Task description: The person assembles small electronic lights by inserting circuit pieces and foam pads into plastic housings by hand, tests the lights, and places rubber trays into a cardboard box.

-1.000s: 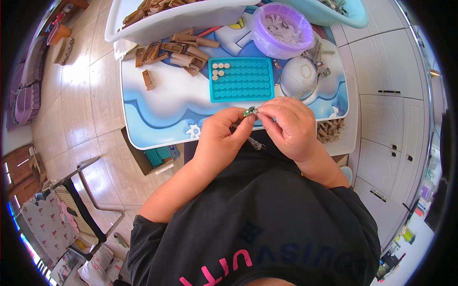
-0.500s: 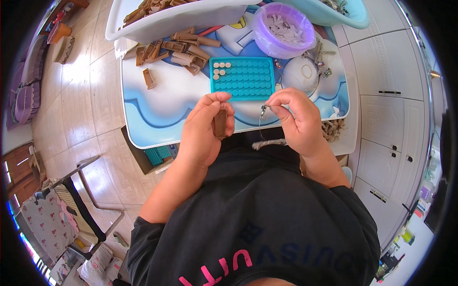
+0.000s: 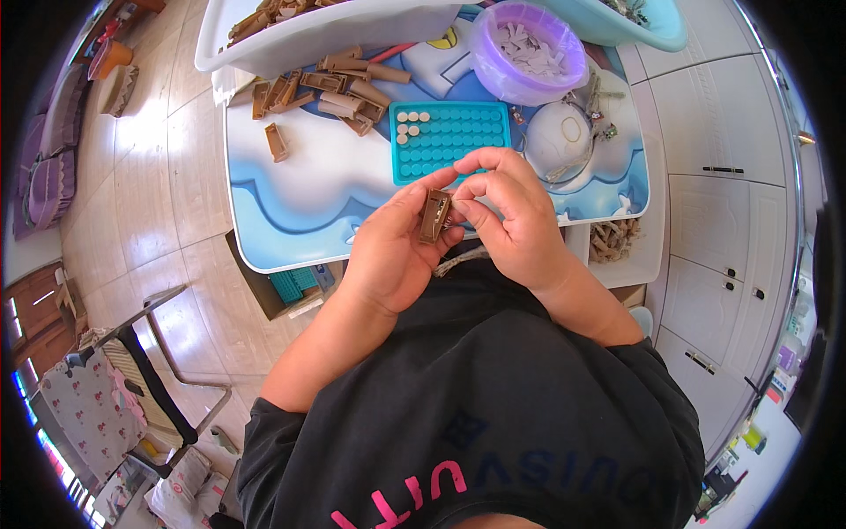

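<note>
Bench (image 3: 300,212) ahead of both grips: glossy top, blue-and-white cloud print, rounded corners. Shiny tan tile floor (image 3: 189,229) left of the left grip; white panelled cabinets (image 3: 718,141) with dark handles right of the right grip.

Teal tray (image 3: 471,150) just beyond the grips, rows of round recesses, six pale discs in its far-left part. Hollow brown pieces (image 3: 342,84) heaped farther ahead of the left grip, smooth; white tub (image 3: 352,31) behind them. Purple tub (image 3: 526,85) well beyond the right grip, round, thin clear liner, pale flat bits inside.

Left grip (image 3: 397,236): fingers curled round one brown casing (image 3: 434,220), held tilted, open side up, small parts inside. Right grip (image 3: 511,212): thumb and fingertips drawn close at casing's right edge; cannot tell what they pinch, too small. Frayed beige strand (image 3: 460,259) hangs just below the casing, between the grips.
</note>
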A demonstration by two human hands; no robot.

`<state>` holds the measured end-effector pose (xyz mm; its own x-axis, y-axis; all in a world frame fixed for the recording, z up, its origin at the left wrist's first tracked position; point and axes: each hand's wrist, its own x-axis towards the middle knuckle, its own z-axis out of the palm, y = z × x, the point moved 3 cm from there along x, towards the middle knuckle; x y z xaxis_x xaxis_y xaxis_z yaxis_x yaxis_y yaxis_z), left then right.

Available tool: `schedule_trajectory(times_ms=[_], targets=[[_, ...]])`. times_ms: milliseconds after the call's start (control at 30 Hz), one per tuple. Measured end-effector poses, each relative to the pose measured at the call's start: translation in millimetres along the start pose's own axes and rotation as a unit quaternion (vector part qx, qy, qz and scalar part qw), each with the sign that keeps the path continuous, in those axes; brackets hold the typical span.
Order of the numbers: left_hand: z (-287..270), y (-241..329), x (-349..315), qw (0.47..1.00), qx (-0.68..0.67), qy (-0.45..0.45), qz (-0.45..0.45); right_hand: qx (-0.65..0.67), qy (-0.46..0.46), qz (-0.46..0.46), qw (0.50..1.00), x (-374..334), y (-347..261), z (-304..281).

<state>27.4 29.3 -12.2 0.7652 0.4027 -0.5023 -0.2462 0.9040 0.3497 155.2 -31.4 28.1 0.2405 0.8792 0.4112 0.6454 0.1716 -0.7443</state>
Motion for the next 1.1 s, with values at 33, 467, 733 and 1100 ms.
schedule_trajectory(times_ms=[33,467,733,1100], targets=[[0.0,0.4,-0.6,1.0,-0.001,0.003,0.0,0.007,0.001,0.01,1.0,-0.5,0.6,-0.2],[-43.6,75.4,-4.9,0.737,0.516,0.211,0.382,0.167,-0.003,0.115,0.979,-15.3,17.5,-12.1],[-54.8,146.6,2.0,0.542,0.623,0.316,0.466,0.15,-0.023,0.088,0.984,-10.0,14.0,-11.5],[-53.8,175.7,19.6,0.547,0.687,0.221,0.423,0.178,-0.048,0.094,0.978,-12.2,14.9,-7.1]])
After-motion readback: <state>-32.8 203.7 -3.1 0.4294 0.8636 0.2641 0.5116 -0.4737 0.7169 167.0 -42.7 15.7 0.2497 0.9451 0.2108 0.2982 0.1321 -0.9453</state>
